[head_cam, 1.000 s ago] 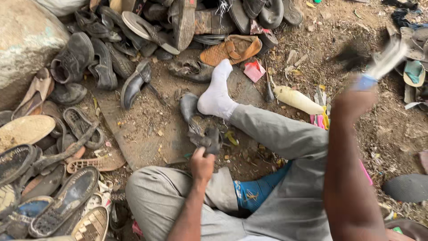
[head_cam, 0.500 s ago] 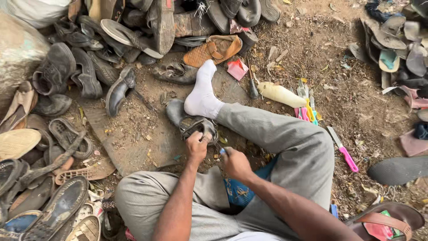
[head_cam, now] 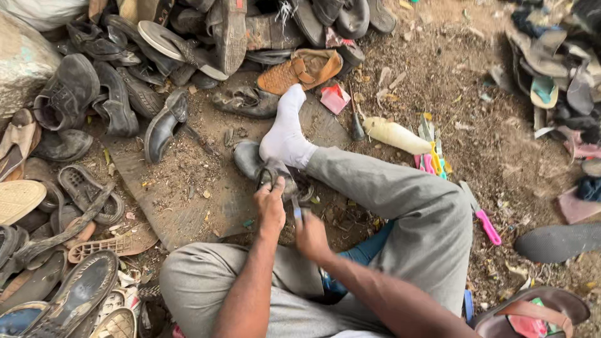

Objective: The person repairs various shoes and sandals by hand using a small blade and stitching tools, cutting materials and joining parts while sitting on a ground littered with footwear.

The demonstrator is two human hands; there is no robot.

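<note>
Shoe pile [head_cam: 113,94] from 9 to 12 o'clock: dark leather shoes, worn sandals, loose soles. Second heap [head_cam: 551,69] at 2 o'clock, well apart. Grey trouser leg [head_cam: 400,194] from centre to 5 o'clock, ending in a white sock [head_cam: 285,134] at 12 o'clock of the hands. Flat board [head_cam: 181,200] at 9 o'clock of the hands, strewn with grit. Tan sandal [head_cam: 300,70] just beyond the toes. Pale bottle [head_cam: 395,135] at 2 o'clock, lying flat; pink-handled knife [head_cam: 482,216] at 3 o'clock, on bare dirt. Dark shoe [head_cam: 269,170] at centre, beside the heel, resting on the board's edge. Left hand [head_cam: 270,206] grasping the shoe's rear, fingers curled over it. Right hand [head_cam: 311,236] just beside, at 5 o'clock of the shoe, clenched on a small blue-handled tool [head_cam: 297,211] pointing toward the shoe; tool tip hidden.
</note>
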